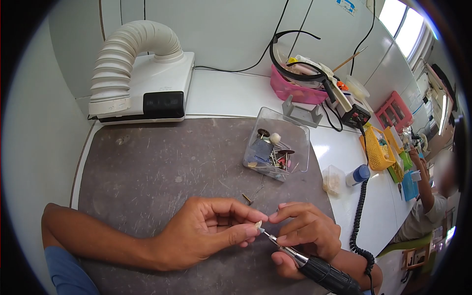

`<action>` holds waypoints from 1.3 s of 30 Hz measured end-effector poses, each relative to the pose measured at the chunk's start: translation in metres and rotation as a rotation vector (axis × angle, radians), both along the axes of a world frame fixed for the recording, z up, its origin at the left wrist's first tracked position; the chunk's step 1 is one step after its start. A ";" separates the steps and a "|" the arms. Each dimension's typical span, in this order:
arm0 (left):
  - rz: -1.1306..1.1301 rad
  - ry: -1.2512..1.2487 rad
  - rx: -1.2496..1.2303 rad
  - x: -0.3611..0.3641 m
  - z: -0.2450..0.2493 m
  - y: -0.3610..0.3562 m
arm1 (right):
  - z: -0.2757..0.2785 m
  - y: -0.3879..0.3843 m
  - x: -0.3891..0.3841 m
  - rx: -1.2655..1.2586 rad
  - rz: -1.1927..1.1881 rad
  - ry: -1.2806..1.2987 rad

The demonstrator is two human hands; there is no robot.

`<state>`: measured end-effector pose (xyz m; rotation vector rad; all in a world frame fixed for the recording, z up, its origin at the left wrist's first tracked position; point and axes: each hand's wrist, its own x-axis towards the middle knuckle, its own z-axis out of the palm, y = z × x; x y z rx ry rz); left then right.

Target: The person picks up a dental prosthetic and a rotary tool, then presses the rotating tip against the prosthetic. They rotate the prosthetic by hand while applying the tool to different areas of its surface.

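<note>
My left hand (pixel 209 233) pinches a small cream tooth-like piece (pixel 258 224), probably a dental crown, between thumb and forefinger. In my right hand (pixel 310 228) is a black and silver rotary handpiece (pixel 327 276), gripped like a pen. Its pale tip (pixel 262 230) is at the piece, touching or very close to it. My two forefingers nearly meet above the piece. A loose bit (pixel 247 199) with a brass-coloured shank lies on the mat just beyond my hands.
A clear box (pixel 250 147) of polishing bits stands on the grey mat (pixel 162 167). Left behind is a white unit with a ribbed hose (pixel 140 37). Safety glasses (pixel 300 76) rest on a pink basket (pixel 290 92). A coiled cord (pixel 361 216) hangs right. Another person (pixel 427 214) sits further right.
</note>
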<state>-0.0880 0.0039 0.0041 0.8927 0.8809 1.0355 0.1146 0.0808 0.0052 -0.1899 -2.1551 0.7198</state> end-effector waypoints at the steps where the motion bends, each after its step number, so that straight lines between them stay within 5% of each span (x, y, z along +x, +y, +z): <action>1: 0.002 0.000 0.007 0.000 0.000 0.000 | 0.001 0.000 0.000 0.013 0.015 -0.018; 39: 0.025 0.039 0.007 0.001 -0.001 -0.002 | -0.006 0.005 0.000 0.101 -0.005 -0.001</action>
